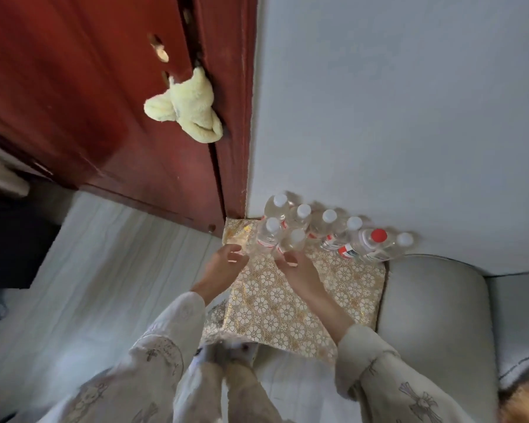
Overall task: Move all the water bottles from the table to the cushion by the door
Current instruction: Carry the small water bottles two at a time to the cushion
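A gold flower-patterned cushion [303, 300] lies on the floor in the corner beside the red-brown door [104, 117]. Several clear water bottles stand on its far edge along the wall, most with white caps, one with a red cap [378, 236]. Two more white-capped bottles stand in front of that row: the left one [268, 235] and the right one [292, 244]. My left hand [223, 265] hovers just left of the left bottle's base, fingers loosely bent. My right hand [298, 270] sits just below the right bottle, fingertips at its base. Neither hand wraps a bottle.
A pale grey sofa arm [434, 315] presses against the cushion's right side. The white wall [379, 117] rises behind the bottles. A yellow plush cloth [184, 108] hangs from the door. Pale floor [104, 270] stretches to the left, with dark furniture [9, 245] at the far left.
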{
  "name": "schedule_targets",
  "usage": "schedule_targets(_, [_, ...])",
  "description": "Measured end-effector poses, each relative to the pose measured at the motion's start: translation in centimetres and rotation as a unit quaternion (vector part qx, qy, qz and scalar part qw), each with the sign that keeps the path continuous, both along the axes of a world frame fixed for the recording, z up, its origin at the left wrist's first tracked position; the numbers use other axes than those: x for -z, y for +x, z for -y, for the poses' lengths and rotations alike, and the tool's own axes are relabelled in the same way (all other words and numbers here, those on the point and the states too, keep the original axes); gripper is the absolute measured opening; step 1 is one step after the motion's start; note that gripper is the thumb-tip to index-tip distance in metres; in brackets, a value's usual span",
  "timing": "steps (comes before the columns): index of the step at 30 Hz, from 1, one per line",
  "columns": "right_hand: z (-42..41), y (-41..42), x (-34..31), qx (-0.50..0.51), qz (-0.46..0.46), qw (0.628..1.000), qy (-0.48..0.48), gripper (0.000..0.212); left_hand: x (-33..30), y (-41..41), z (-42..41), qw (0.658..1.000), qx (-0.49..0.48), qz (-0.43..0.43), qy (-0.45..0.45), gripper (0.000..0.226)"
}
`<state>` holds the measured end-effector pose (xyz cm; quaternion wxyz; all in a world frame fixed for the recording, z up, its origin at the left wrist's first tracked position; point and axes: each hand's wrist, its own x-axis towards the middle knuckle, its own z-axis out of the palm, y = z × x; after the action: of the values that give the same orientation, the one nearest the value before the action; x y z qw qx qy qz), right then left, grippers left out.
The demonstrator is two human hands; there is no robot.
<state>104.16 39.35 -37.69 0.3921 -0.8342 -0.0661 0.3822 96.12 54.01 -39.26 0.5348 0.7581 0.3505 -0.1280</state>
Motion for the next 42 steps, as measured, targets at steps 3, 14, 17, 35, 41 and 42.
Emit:
schedule_targets(3, [-2.3,-2.8,-2.5,-0.092,0.001,0.996,0.018,0.035,-2.6,-5.4,-1.0,0.997,-0.073,0.017,0.008,0.033])
schedule_targets(14, [-13.8,-22.6,-9.6,-0.372,-0.018,0.925,0.075,0.013,-6.9,-33.7,-2.6,0.863,-0.497,0.086,0.024,0.014])
schedule_targets(17, [-14.1,-30.2,-10.6,-0.424,-0.027,0.899,0.109,0.020,-8.2,-40.7,0.1,0.819,-0.564,0.107,0.029,0.022])
schedule_targets(35, [-2.7,-82.6,-15.9,-0.850,-0.142,0.485,0.148,0.014,-14.4,-81.8,29.5,0.398,-0.902,0.116,0.121,0.015])
schedule_targets(41, [0.4,-96.8,-16.1,-0.907,-0.171,0.358,0.143,0.014,-15.0,-91.2,33.8,0.279,-0.946,0.085,0.142,0.016])
schedule_targets(42, [0.6,-99.1,-16.2,-0.911,-0.178,0.344,0.141,0.014,-15.2,-93.0,34.1,0.259,-0.951,0.081,0.148,0.016])
